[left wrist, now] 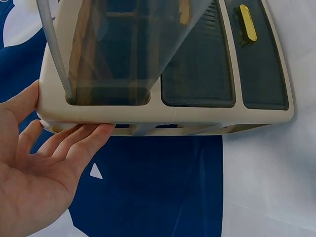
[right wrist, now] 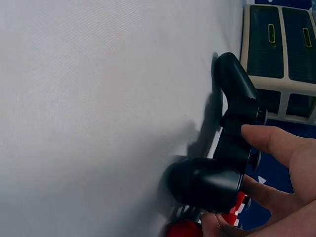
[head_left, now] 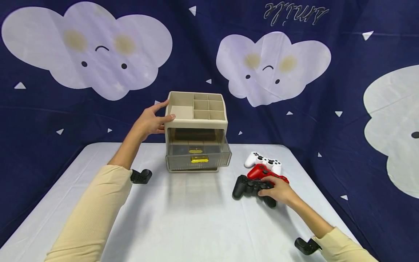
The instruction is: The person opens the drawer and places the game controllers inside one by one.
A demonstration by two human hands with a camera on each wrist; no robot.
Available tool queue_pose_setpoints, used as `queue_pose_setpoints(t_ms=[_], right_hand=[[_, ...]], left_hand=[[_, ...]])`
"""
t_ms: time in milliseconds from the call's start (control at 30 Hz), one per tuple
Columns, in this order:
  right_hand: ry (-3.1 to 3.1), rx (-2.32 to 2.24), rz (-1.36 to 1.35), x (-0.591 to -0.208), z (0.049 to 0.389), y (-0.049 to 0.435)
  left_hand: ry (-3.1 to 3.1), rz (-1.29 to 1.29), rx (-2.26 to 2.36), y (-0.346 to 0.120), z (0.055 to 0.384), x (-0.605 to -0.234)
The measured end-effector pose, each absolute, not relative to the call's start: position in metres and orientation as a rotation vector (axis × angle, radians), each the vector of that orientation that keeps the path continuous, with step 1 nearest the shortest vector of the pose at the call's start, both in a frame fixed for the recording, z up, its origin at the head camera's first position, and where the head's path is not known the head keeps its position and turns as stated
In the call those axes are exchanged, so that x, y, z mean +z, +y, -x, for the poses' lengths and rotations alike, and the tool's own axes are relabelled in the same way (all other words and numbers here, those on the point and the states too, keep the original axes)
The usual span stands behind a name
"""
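Note:
My left hand (head_left: 151,120) holds the upper left corner of a cream drawer organizer (head_left: 198,123), thumb over the top front edge and fingers along its left side. Its smoky clear top drawer (head_left: 214,159) is pulled out toward me, showing a gold handle (head_left: 199,159). In the left wrist view, closed drawers (left wrist: 200,74) lie below the pulled-out one. On the right, my right hand (head_left: 278,188) pinches a black game controller (head_left: 242,186) between thumb and fingers. The right wrist view shows that controller (right wrist: 205,182) tilted over the white surface, with part of it behind the fingers.
Directly behind the black controller lies a red controller (head_left: 258,171), and beyond that a white one (head_left: 253,160). Open compartments (head_left: 201,105) top the organizer. A white-covered table (head_left: 196,222) carries everything. Dark blue cloth with clouds (head_left: 196,47) hangs behind.

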State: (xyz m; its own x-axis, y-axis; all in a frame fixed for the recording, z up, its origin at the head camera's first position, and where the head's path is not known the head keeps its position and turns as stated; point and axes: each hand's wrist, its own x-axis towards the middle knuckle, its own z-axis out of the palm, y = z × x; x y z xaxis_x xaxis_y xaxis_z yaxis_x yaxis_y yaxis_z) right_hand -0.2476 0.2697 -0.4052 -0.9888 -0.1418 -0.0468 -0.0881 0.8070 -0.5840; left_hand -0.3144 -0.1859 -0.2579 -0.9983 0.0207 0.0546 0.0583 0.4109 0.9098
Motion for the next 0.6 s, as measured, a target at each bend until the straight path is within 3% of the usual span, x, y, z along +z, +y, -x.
queue_pose_setpoints(t_ms=[600], right_hand=[[2.947,-0.792,0.283,-0.4075,0.2455,0.2671]], left_hand=[[-2.576,0.085,-1.685,-0.1851,0.312,-0.2572]])
